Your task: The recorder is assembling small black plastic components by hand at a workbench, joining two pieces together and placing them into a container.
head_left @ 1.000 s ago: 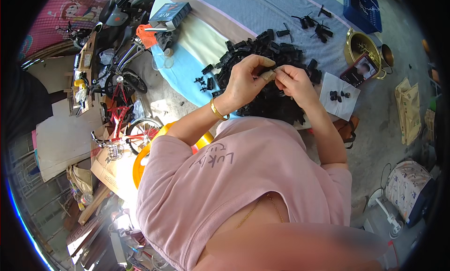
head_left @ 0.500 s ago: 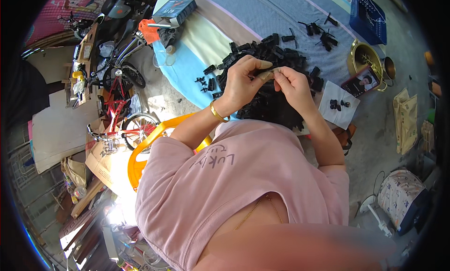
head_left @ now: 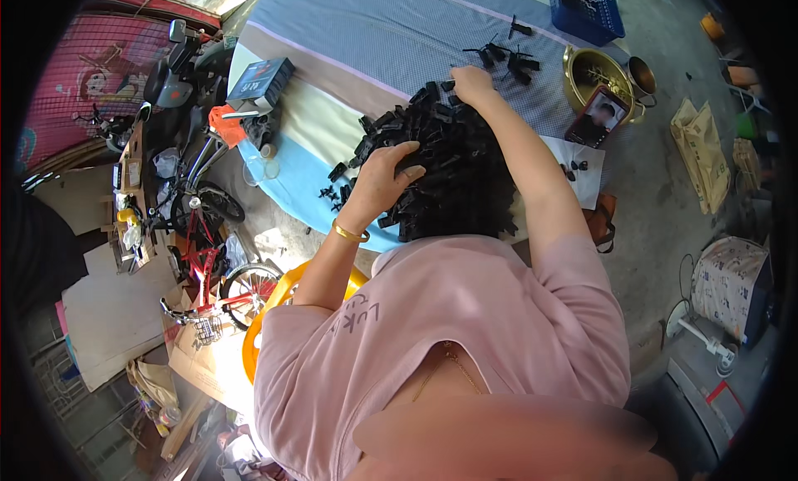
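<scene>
A heap of small black plastic parts (head_left: 465, 165) lies on the cloth-covered table in front of me. My left hand (head_left: 381, 180) rests at the heap's left side, thumb and fingers apart, with nothing gripped between them. At the heap's far edge, my right hand (head_left: 474, 86) reaches out with its fingers bent down round a black plastic part (head_left: 449, 87); the fingertips are partly hidden. Beyond it lie several black parts with thin stems (head_left: 497, 53). A few tiny black pieces (head_left: 331, 197) sit left of the heap.
Right of the heap, a phone (head_left: 597, 117) leans on a brass pot (head_left: 573, 69), near a white paper (head_left: 586, 186) with small black pieces. A blue basket (head_left: 586, 15) stands at the far right, a blue box (head_left: 262, 82) at the left. A red bicycle (head_left: 204, 256) stands left of the table.
My hands, together over the heap before, have parted. The left has dropped onto the heap's left side and opened; the right has stretched to the far edge. The whole view has shifted.
</scene>
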The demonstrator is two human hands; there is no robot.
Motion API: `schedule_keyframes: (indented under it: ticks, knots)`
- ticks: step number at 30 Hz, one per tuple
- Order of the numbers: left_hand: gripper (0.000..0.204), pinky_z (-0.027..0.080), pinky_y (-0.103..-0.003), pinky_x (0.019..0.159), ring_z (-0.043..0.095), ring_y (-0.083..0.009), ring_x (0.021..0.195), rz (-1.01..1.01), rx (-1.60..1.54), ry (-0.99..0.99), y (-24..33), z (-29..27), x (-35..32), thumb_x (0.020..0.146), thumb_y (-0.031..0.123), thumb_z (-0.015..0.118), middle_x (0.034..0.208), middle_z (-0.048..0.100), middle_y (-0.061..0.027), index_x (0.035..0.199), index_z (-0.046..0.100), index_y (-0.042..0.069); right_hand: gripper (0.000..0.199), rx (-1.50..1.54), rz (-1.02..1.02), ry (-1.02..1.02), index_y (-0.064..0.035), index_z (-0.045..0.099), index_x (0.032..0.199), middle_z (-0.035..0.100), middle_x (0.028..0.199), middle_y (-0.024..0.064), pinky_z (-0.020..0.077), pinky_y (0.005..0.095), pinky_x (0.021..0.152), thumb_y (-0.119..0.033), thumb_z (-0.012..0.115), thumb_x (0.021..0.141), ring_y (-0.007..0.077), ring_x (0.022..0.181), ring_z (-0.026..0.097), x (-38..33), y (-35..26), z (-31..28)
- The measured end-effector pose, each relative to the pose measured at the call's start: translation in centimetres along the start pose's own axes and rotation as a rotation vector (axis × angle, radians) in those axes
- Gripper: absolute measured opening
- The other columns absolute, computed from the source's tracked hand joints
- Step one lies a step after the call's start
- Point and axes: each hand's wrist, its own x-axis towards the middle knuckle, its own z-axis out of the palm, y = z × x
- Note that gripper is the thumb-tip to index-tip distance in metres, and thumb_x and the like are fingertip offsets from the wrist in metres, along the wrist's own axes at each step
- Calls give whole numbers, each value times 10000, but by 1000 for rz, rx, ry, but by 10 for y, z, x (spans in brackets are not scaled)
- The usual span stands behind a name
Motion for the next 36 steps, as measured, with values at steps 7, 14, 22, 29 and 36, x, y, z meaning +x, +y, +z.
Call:
schedule_keyframes:
  ticks: [7,14,22,29,36]
  knots:
    - [687,380,-327,932,478,-258,1122,53,-91,275,10,-11,13,672,72,714,1207,483,-150,1271,383,15,247,358,3,170,-27,662,812,642,813,168,484,364,635,-260,599,758,295,733,622,-49,-29,-84]
    - [740,333,-326,998,416,-201,1189,129,-954,28,24,-6,40,684,56,728,1276,436,-127,1301,328,-24,296,1383,69,-63,26,637,879,593,629,22,418,180,553,-229,697,742,30,616,527,-136,-88,-137]
    - [470,474,-303,841,582,-215,957,-36,-1175,15,38,-13,28,714,-61,636,1086,563,-164,1138,443,-6,174,1455,-90,100,18,560,990,566,785,-6,404,162,577,-74,558,842,23,651,492,-173,-86,-135]
    - [376,476,-251,782,571,-135,912,5,-974,131,47,-1,12,758,-48,607,968,580,-83,1100,455,-1,175,1264,-189,184,8,577,914,527,663,-17,312,154,475,-145,494,900,17,535,409,-176,-95,-135]
    - [277,471,-250,793,569,-126,899,59,-893,230,49,1,3,780,-26,610,977,581,-70,1037,508,-14,176,1224,-156,153,8,577,882,526,624,-18,279,157,442,-143,489,902,4,498,376,-181,-101,-141]
